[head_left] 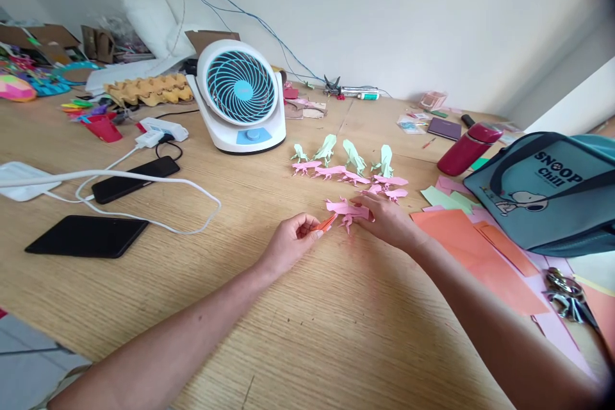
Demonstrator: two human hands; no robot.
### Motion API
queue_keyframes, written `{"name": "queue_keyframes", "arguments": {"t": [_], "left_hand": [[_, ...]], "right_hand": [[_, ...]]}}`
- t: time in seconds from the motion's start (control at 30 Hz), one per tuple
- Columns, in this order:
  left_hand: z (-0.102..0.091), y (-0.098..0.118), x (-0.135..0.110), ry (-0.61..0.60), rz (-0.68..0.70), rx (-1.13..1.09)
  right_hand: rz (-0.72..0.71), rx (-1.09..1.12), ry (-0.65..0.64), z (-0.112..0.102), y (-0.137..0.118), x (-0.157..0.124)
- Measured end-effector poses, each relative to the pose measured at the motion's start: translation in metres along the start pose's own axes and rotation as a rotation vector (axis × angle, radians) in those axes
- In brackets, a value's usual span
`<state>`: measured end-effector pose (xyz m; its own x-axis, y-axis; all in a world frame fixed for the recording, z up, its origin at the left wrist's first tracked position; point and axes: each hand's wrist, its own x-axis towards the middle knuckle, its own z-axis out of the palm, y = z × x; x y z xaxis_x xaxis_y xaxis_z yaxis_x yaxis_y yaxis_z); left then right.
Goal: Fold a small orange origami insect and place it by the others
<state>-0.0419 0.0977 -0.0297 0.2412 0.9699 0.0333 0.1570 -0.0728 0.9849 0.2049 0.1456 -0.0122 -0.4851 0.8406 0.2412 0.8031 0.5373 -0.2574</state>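
Between the thumb and fingers of my left hand [291,240] is a small orange folded paper piece [325,224], its tip close to a pink origami figure [342,208]. My right hand [384,218] has its fingers on the right end of that pink figure, partly hiding it. Behind it, several smaller pink origami figures [331,171] lie in a loose row across the table. Farther back stand several pale green origami figures [354,157].
A white fan [240,86] stands behind on the wooden table [269,346]. Phones [89,236] and a white cable [202,205] lie left. At right are orange paper sheets [480,262], scissors [567,295], a red bottle [468,148] and a teal bag [576,205].
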Motion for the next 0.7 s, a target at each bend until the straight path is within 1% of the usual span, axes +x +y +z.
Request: {"name": "queue_keyframes", "arguments": {"t": [0.2,0.33,0.43,0.5,0.57,0.63,0.7], "left_hand": [[0.000,-0.003,-0.001,0.005,0.013,-0.008],[0.001,-0.002,-0.004,0.008,0.025,0.063],[0.002,-0.003,-0.006,0.017,0.036,0.135],[0.003,-0.003,-0.006,0.023,0.045,0.176],[0.003,-0.003,-0.007,0.016,0.057,0.204],[0.004,-0.001,-0.009,-0.022,0.073,0.228],[0.005,0.004,-0.013,-0.079,0.087,0.267]], "right_hand": [[0.061,-0.057,0.103,0.016,-0.013,0.029],[0.085,-0.092,0.170,0.026,-0.017,0.049],[0.102,-0.107,0.196,0.031,-0.016,0.056],[0.109,-0.107,0.212,0.031,-0.014,0.056],[0.116,-0.098,0.231,0.027,-0.013,0.049],[0.120,-0.074,0.246,0.019,-0.016,0.034],[0.123,-0.030,0.243,0.009,-0.023,0.010]]}}
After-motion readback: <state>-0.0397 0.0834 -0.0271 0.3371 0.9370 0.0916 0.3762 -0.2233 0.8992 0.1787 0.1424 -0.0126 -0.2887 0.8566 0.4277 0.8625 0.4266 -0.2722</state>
